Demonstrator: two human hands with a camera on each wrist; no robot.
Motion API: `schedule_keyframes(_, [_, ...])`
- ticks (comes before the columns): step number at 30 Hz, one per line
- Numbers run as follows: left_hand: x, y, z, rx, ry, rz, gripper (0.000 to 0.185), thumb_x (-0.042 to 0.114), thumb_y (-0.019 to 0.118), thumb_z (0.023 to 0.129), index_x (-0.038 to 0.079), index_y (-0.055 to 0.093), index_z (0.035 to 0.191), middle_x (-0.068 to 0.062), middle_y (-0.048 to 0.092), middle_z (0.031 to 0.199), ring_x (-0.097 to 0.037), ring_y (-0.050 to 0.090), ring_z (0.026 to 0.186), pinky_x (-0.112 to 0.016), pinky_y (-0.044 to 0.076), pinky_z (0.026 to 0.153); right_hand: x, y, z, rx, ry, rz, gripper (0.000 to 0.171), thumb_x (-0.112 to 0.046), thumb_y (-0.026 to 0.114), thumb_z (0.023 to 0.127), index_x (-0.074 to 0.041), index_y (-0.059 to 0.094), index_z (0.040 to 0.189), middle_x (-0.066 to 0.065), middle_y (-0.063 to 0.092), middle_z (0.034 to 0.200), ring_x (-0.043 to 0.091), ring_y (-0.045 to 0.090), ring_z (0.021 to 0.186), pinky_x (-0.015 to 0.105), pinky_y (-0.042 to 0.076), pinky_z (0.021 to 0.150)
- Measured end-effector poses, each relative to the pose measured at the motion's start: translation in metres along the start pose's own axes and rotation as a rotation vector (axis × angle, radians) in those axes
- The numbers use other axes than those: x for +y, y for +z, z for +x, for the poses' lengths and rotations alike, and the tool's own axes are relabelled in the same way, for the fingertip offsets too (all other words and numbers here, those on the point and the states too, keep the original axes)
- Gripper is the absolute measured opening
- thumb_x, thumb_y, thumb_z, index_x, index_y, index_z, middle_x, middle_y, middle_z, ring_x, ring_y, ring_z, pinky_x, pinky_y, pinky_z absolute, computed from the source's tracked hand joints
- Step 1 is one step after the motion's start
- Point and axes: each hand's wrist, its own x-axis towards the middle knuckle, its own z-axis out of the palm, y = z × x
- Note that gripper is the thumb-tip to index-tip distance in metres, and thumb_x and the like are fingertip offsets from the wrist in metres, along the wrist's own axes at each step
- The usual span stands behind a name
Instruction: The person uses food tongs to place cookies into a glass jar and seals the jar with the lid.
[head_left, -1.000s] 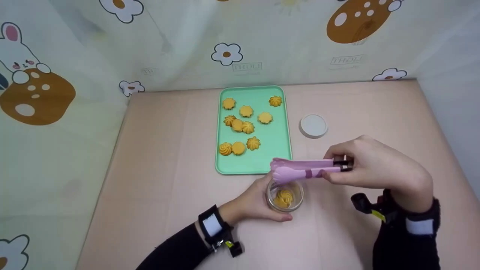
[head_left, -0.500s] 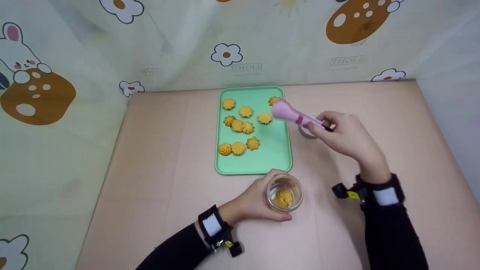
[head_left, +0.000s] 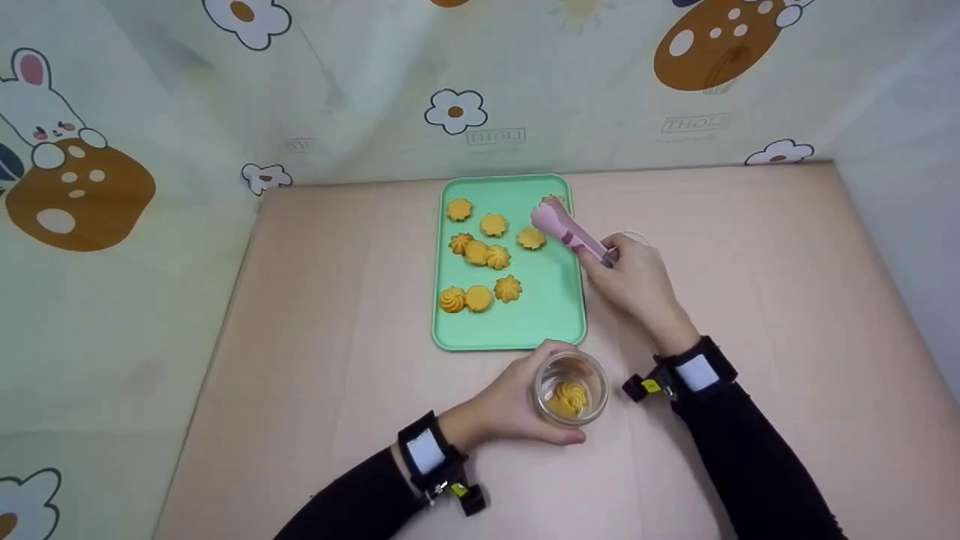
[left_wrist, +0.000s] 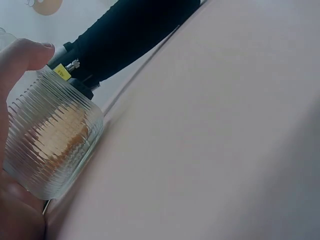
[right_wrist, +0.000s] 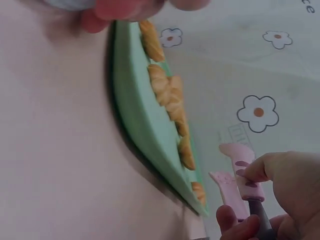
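Since 0.5 s ago, right hand dropped lower and closer to the green tray; pink tongs now angle down, tips over the cookie at the tray's far right corner. Right fingers pinch the tongs' handle end. Right wrist view shows the two tong arms slightly parted; the head view does not. Left hand unmoved, fingers wrapped round the ribbed glass jar on the tabletop, near the tray's front edge. Left wrist view shows the jar's ribbing; the head view shows the one cookie inside.
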Motion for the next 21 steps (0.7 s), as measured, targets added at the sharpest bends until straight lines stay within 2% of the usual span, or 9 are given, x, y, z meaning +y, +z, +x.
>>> schedule_keyframes(8, [-0.0002, -0.0002, -0.0003, 0.000, -0.008, -0.017, 0.096, 0.013, 0.102, 0.074, 0.020, 0.045, 0.151, 0.004, 0.064, 0.146, -0.017, 0.062, 0.136, -0.040, 0.047, 0.121, 0.0015, 0.0075, -0.0015, -0.029, -0.004, -0.039, 0.046, -0.043, 0.071, 0.102, 0.001, 0.074, 0.113, 0.009, 0.062, 0.080, 0.023, 0.051, 0.065, 0.034, 0.038, 0.054])
schedule_keyframes(16, [0.0002, -0.0004, -0.0003, 0.002, -0.004, 0.004, 0.096, 0.014, 0.102, 0.074, 0.018, 0.045, 0.151, 0.003, 0.065, 0.146, -0.017, 0.062, 0.136, -0.040, 0.049, 0.120, 0.0046, 0.0084, -0.0013, -0.066, -0.017, -0.054, 0.044, -0.044, 0.069, 0.103, 0.000, 0.074, 0.112, 0.007, 0.058, 0.078, 0.023, 0.050, 0.066, 0.035, 0.037, 0.055])
schedule_keyframes(21, [-0.0002, -0.0007, 0.0002, -0.005, 0.011, -0.018, 0.095, 0.014, 0.102, 0.075, 0.019, 0.046, 0.151, 0.003, 0.065, 0.146, -0.017, 0.062, 0.136, -0.040, 0.047, 0.121, 0.0045, 0.0076, -0.0022, -0.063, -0.049, -0.076, 0.042, -0.042, 0.070, 0.102, -0.001, 0.074, 0.111, 0.009, 0.059, 0.079, 0.024, 0.051, 0.067, 0.036, 0.037, 0.055])
